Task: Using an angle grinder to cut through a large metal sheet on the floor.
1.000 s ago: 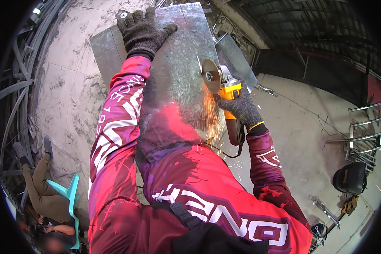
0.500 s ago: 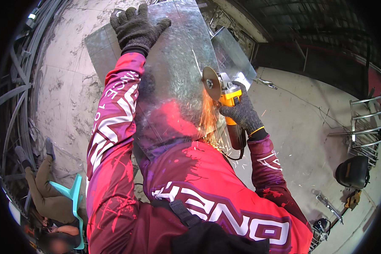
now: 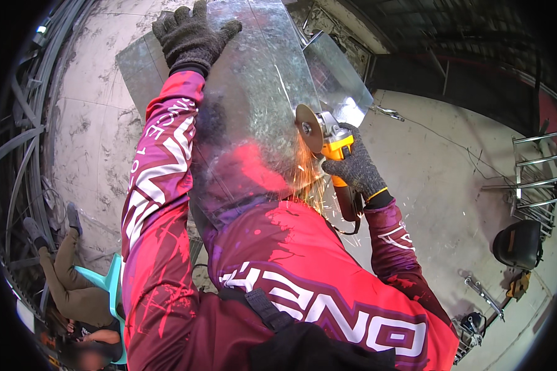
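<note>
In a dark knit glove, my left hand (image 3: 193, 38) lies with fingers spread on the far left part of a shiny galvanized metal sheet (image 3: 254, 93). My right hand (image 3: 359, 162), gloved alike, is wrapped round the body of a yellow and black angle grinder (image 3: 338, 146). Its thin brown cutting disc (image 3: 309, 128) stands on edge against the sheet's right side. A bright cut line (image 3: 284, 79) runs away from the disc. Orange sparks (image 3: 304, 170) stream from the disc toward my shirt. The sheet's near end reaches my lap.
Another metal piece (image 3: 335, 77) juts out beyond the sheet on the right. A metal ladder-like frame (image 3: 536, 176), a dark helmet-like object (image 3: 517, 243) and metal tools (image 3: 484, 297) lie on the right. At lower left, a person (image 3: 83, 300) is by a turquoise chair (image 3: 113, 281).
The grinder has come slightly toward me along the sheet's right side, still throwing sparks. My left hand appears a little farther left and away, still spread on the sheet.
</note>
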{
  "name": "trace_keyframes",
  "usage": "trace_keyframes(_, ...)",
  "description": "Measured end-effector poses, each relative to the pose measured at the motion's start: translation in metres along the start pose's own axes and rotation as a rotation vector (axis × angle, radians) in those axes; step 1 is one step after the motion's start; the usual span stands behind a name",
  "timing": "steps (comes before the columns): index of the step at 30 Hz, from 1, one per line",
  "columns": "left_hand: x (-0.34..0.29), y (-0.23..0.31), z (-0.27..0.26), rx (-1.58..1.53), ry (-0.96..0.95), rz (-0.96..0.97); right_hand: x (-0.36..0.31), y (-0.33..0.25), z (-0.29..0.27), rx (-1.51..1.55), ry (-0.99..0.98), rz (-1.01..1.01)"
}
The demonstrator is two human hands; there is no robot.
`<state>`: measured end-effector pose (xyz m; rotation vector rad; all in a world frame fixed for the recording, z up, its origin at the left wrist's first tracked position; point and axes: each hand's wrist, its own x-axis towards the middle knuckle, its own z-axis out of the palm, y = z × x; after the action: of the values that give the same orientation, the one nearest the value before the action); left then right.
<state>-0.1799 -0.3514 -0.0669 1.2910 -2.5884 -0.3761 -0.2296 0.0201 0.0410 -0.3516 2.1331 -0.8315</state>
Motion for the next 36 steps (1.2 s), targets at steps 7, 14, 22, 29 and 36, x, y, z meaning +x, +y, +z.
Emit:
trace_keyframes(7, 0.001, 0.001, -0.003, 0.027, 0.009, -0.005, -0.008, 0.000, -0.002, -0.051, -0.007, 0.044)
trace_keyframes(14, 0.001, 0.003, 0.004, -0.003, -0.005, -0.001, -0.016, 0.003, -0.006, -0.039, -0.018, 0.021)
trace_keyframes(22, 0.001, 0.000, 0.002, -0.005, -0.015, -0.023, -0.029, 0.023, -0.012, -0.156, -0.017, 0.022)
trace_keyframes(29, 0.001, 0.000, -0.003, 0.012, -0.002, -0.008, -0.043, 0.027, -0.015, -0.201, -0.022, 0.070)
trace_keyframes(36, -0.002, -0.001, -0.009, 0.021, 0.030, 0.002, -0.056, 0.032, -0.014, -0.239, -0.021, 0.095)
